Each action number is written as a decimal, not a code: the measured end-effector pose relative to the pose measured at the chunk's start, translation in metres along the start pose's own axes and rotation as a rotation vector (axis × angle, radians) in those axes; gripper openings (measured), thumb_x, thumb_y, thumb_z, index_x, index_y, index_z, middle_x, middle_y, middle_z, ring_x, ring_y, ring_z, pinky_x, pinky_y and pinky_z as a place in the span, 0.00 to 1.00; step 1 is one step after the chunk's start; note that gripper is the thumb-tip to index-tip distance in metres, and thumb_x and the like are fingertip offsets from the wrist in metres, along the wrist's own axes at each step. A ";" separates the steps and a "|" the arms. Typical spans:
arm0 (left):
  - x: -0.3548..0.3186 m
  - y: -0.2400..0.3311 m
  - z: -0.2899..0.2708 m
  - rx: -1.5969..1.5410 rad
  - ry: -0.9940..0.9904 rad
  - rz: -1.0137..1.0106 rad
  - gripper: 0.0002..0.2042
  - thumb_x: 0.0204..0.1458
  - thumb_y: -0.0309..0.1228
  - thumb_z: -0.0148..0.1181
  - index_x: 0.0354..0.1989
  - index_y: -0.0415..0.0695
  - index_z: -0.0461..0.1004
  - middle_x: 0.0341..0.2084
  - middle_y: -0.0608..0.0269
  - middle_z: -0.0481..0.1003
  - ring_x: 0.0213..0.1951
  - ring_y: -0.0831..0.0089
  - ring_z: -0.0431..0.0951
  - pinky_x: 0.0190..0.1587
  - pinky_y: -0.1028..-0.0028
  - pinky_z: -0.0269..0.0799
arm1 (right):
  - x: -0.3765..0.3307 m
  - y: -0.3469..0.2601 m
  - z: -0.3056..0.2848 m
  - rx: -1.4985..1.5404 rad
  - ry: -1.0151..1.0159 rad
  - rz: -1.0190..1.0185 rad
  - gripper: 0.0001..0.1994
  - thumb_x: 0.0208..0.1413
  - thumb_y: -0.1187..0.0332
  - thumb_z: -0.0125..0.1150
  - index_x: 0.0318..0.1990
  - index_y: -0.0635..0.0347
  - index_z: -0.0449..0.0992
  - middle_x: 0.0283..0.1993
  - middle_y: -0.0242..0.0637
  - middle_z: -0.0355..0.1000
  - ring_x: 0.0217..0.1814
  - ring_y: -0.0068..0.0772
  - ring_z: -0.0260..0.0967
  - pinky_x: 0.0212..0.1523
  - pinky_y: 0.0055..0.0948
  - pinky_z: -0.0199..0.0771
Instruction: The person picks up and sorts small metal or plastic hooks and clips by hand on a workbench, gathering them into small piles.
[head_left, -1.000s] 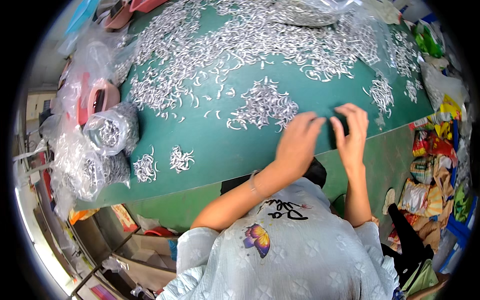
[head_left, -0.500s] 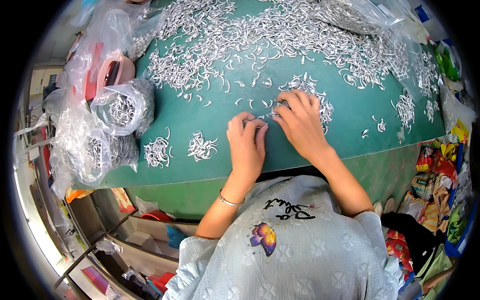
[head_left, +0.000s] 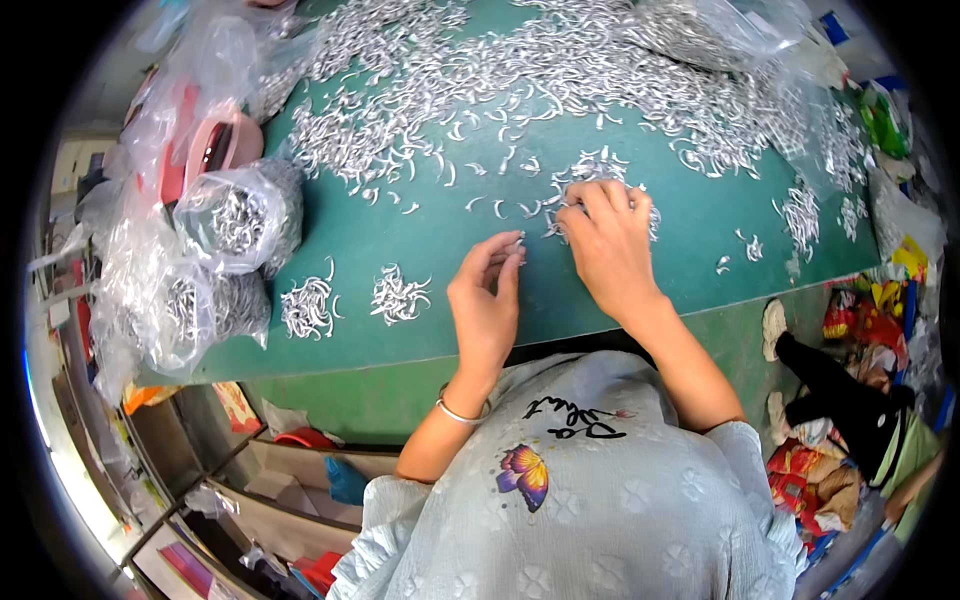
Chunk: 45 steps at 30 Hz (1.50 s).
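Observation:
My left hand [head_left: 487, 300] hovers just over the green table [head_left: 400, 225], its thumb and index finger pinched on a small curved silver piece [head_left: 521, 240] that shows only partly. To its right, my right hand [head_left: 612, 235] bends over a small heap of curved silver pieces [head_left: 600, 163], fingers curled down at the near side. What those fingertips grip is hidden beneath the hand. A few single pieces [head_left: 500, 209] lie between the hands and the far spread. Left of my left hand sit two small piles, one [head_left: 400, 295] closer and one [head_left: 310, 307] farther off.
Across the far table spreads a wide mass of silver pieces [head_left: 480, 75]. Clear plastic bags of pieces [head_left: 238, 225] crowd the left edge, beside a pink container [head_left: 232, 140]. More small piles [head_left: 800, 215] lie at right. Another person's dark-clothed leg [head_left: 830, 375] shows beyond the right edge.
My right hand has drawn away from my left, slightly right, over the heap. My left hand has dropped back a little. At right, the other person's leg and shoes have come further into view.

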<state>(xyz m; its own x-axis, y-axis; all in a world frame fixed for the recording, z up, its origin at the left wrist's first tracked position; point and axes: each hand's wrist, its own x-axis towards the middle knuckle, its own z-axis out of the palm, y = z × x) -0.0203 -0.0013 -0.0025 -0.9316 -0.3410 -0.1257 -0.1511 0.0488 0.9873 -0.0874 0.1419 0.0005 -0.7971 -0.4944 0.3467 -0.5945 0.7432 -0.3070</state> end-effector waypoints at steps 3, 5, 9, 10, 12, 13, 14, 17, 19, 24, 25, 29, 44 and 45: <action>0.000 -0.002 -0.003 0.011 -0.027 -0.007 0.09 0.55 0.18 0.53 0.45 0.33 0.73 0.37 0.58 0.76 0.40 0.75 0.76 0.46 0.77 0.72 | -0.004 0.000 -0.003 -0.124 -0.050 -0.058 0.09 0.43 0.69 0.56 0.33 0.61 0.74 0.43 0.38 0.67 0.50 0.39 0.61 0.52 0.46 0.57; 0.001 -0.002 0.000 0.034 -0.025 -0.025 0.09 0.55 0.17 0.53 0.44 0.32 0.73 0.36 0.58 0.76 0.41 0.75 0.76 0.47 0.77 0.71 | -0.003 0.000 -0.005 -0.117 -0.108 -0.077 0.08 0.43 0.71 0.56 0.33 0.58 0.73 0.44 0.37 0.67 0.49 0.36 0.61 0.53 0.45 0.55; 0.003 0.006 0.008 -0.071 -0.062 -0.027 0.09 0.55 0.17 0.52 0.45 0.30 0.71 0.36 0.57 0.76 0.40 0.74 0.77 0.46 0.77 0.72 | -0.001 0.007 -0.010 0.035 0.056 -0.054 0.07 0.45 0.70 0.56 0.33 0.61 0.72 0.37 0.39 0.67 0.47 0.38 0.62 0.53 0.42 0.55; 0.004 0.006 0.008 -0.119 -0.070 -0.034 0.10 0.55 0.17 0.53 0.45 0.29 0.71 0.37 0.56 0.76 0.40 0.74 0.77 0.46 0.77 0.73 | -0.001 0.007 -0.014 0.096 0.091 -0.038 0.08 0.45 0.70 0.56 0.33 0.62 0.72 0.36 0.40 0.67 0.47 0.39 0.63 0.54 0.41 0.55; 0.007 0.009 0.019 -0.231 -0.132 -0.070 0.10 0.55 0.18 0.53 0.45 0.30 0.70 0.37 0.55 0.76 0.39 0.73 0.77 0.45 0.76 0.73 | -0.008 0.003 -0.030 0.497 0.121 0.165 0.07 0.50 0.74 0.55 0.37 0.64 0.71 0.34 0.41 0.68 0.42 0.41 0.66 0.47 0.38 0.63; 0.007 0.012 0.026 -0.290 -0.179 -0.100 0.10 0.55 0.18 0.54 0.45 0.30 0.70 0.37 0.55 0.76 0.38 0.73 0.77 0.44 0.76 0.74 | -0.013 -0.002 -0.034 0.662 0.165 0.263 0.06 0.51 0.75 0.54 0.38 0.65 0.71 0.34 0.42 0.68 0.40 0.41 0.67 0.45 0.38 0.65; 0.005 0.016 0.035 -0.349 -0.227 -0.130 0.10 0.55 0.19 0.54 0.45 0.31 0.70 0.37 0.55 0.76 0.37 0.72 0.77 0.43 0.76 0.74 | -0.016 -0.003 -0.038 0.827 0.209 0.360 0.06 0.53 0.76 0.54 0.39 0.65 0.71 0.33 0.42 0.69 0.38 0.42 0.68 0.43 0.37 0.67; 0.003 0.029 0.073 -0.274 -0.313 -0.099 0.10 0.55 0.21 0.56 0.43 0.29 0.71 0.38 0.51 0.76 0.38 0.72 0.78 0.42 0.76 0.76 | -0.030 0.014 -0.052 0.751 0.270 0.383 0.07 0.53 0.79 0.54 0.39 0.65 0.74 0.35 0.43 0.70 0.35 0.42 0.70 0.36 0.34 0.71; 0.007 0.041 0.106 -0.231 -0.425 -0.122 0.10 0.55 0.22 0.56 0.43 0.29 0.71 0.37 0.49 0.76 0.37 0.70 0.78 0.42 0.75 0.77 | -0.041 0.031 -0.070 0.684 0.330 0.451 0.07 0.51 0.80 0.55 0.38 0.65 0.76 0.35 0.43 0.70 0.34 0.42 0.71 0.35 0.33 0.72; 0.011 0.043 0.181 -0.454 -0.680 -0.342 0.15 0.56 0.21 0.50 0.51 0.26 0.66 0.43 0.45 0.73 0.43 0.66 0.77 0.48 0.73 0.76 | -0.072 0.086 -0.097 0.249 0.459 0.505 0.06 0.47 0.82 0.57 0.34 0.66 0.77 0.33 0.45 0.72 0.36 0.45 0.70 0.38 0.34 0.70; 0.008 0.050 0.194 -0.473 -0.704 -0.392 0.16 0.56 0.20 0.49 0.53 0.27 0.63 0.46 0.43 0.71 0.45 0.64 0.76 0.49 0.72 0.75 | -0.079 0.095 -0.102 0.182 0.463 0.491 0.06 0.47 0.83 0.57 0.34 0.66 0.76 0.33 0.45 0.72 0.36 0.45 0.69 0.38 0.35 0.70; 0.007 0.064 0.221 -0.502 -0.876 -0.388 0.22 0.58 0.19 0.44 0.61 0.31 0.53 0.54 0.37 0.65 0.52 0.58 0.72 0.55 0.69 0.70 | -0.089 0.126 -0.110 0.009 0.527 0.427 0.06 0.48 0.81 0.57 0.35 0.67 0.75 0.34 0.46 0.72 0.35 0.47 0.68 0.36 0.38 0.69; 0.030 0.019 0.056 0.920 -0.428 0.658 0.19 0.46 0.22 0.60 0.50 0.43 0.71 0.57 0.53 0.64 0.60 0.48 0.60 0.59 0.58 0.60 | -0.041 0.060 -0.077 0.204 -0.066 0.152 0.26 0.38 0.65 0.71 0.49 0.58 0.70 0.56 0.41 0.63 0.57 0.46 0.59 0.53 0.41 0.60; 0.030 0.015 0.051 0.859 -0.425 0.646 0.18 0.46 0.21 0.60 0.48 0.42 0.71 0.56 0.53 0.65 0.59 0.48 0.61 0.58 0.58 0.61 | -0.038 0.046 -0.063 0.202 -0.055 0.105 0.24 0.40 0.67 0.69 0.48 0.58 0.71 0.55 0.41 0.63 0.57 0.46 0.58 0.52 0.41 0.60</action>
<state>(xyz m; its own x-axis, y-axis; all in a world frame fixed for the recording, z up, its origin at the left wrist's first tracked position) -0.0669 0.0368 0.0036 -0.9287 0.3157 0.1947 0.3708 0.7771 0.5085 -0.0779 0.2229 0.0290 -0.8571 -0.4469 0.2564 -0.5126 0.6896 -0.5115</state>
